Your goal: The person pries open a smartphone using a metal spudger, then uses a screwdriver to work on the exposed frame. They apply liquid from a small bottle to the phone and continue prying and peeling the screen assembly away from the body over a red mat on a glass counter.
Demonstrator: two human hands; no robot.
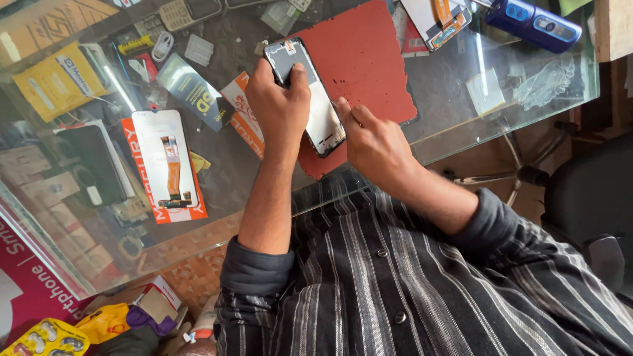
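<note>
Now both hands work on an opened phone at frame centre.
Left hand grips it, thumb pressed on top; right hand pinches at its edge above the red mat.

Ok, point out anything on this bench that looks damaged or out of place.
The phone held by the left hand is opened, its inner frame bare, while the right hand works its edge. The red mat beneath has ragged, torn edges.
</note>
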